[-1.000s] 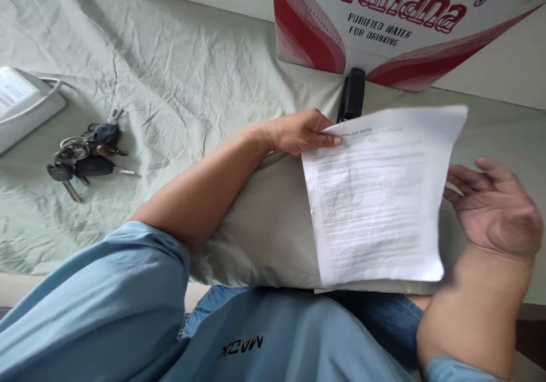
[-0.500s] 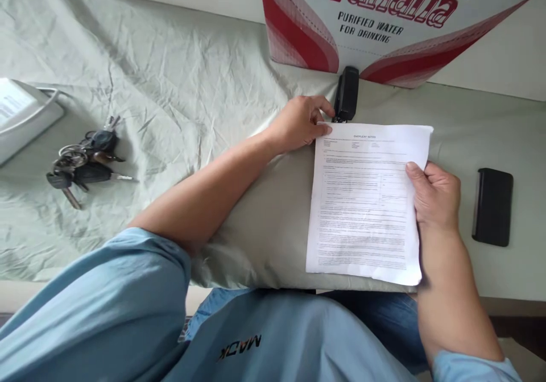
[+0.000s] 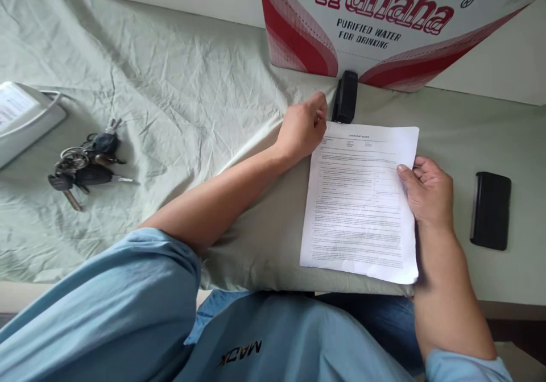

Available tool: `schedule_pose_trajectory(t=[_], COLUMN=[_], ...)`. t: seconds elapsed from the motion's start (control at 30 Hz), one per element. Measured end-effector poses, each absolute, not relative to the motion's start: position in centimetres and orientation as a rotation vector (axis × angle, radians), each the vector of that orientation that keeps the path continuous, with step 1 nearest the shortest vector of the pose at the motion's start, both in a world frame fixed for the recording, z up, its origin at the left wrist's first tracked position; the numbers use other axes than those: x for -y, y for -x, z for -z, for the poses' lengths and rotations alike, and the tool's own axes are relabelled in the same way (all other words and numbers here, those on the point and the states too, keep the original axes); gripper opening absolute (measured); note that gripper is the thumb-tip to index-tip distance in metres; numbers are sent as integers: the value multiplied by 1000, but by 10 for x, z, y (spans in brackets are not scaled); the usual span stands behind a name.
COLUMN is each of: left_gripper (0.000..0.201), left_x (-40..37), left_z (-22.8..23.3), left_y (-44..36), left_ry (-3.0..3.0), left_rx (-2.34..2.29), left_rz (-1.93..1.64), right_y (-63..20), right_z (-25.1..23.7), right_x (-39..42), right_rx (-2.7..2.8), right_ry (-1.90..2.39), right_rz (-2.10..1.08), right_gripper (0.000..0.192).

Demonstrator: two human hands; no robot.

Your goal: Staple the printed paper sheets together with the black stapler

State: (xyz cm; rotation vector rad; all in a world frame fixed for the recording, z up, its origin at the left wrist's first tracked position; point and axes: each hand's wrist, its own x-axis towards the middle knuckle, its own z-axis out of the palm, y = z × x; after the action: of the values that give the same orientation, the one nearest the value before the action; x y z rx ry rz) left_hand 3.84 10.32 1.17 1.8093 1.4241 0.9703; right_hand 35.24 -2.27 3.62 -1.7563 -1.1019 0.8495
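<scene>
A printed white paper sheet (image 3: 360,200) lies on a pale green pillow (image 3: 264,228) in front of me. My left hand (image 3: 303,127) rests with curled fingers at the sheet's top left corner, pinching that corner, just left of a black stapler (image 3: 345,96). My right hand (image 3: 426,191) grips the sheet's right edge, thumb on top of the page. I wear light blue sleeves.
A bunch of keys (image 3: 83,163) lies on the wrinkled green cloth (image 3: 170,86) at left. A white device (image 3: 21,117) sits at the far left edge. A black phone (image 3: 490,210) lies at right. A red and white Wahaha water carton (image 3: 384,24) stands behind the stapler.
The sheet came down from a raised, tilted position to lie flat on the pillow. My right hand went from open beside it to gripping its right edge. My left hand shifted slightly up at the corner.
</scene>
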Motion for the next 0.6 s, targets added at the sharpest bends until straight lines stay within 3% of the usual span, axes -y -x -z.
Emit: schedule_pose_trajectory(t=[0.1,0.27,0.6], left_gripper=[19,29,40], left_x=[-101,-99,-106], left_z=[-15,-20,-7], left_y=[-35,-30,-31], left_ry=[-1851,-1930,-2001], left_rx=[-1339,-1236,-1278], left_rz=[-994,-990,-904], right_y=[-352,-351,-358], right_z=[-34,-30,-34], right_x=[22,22,22], right_rx=[1109,1094,1102], right_ry=[1743,1719,1784], right_rz=[-773,-743,-881], right_gripper=[55,55,53])
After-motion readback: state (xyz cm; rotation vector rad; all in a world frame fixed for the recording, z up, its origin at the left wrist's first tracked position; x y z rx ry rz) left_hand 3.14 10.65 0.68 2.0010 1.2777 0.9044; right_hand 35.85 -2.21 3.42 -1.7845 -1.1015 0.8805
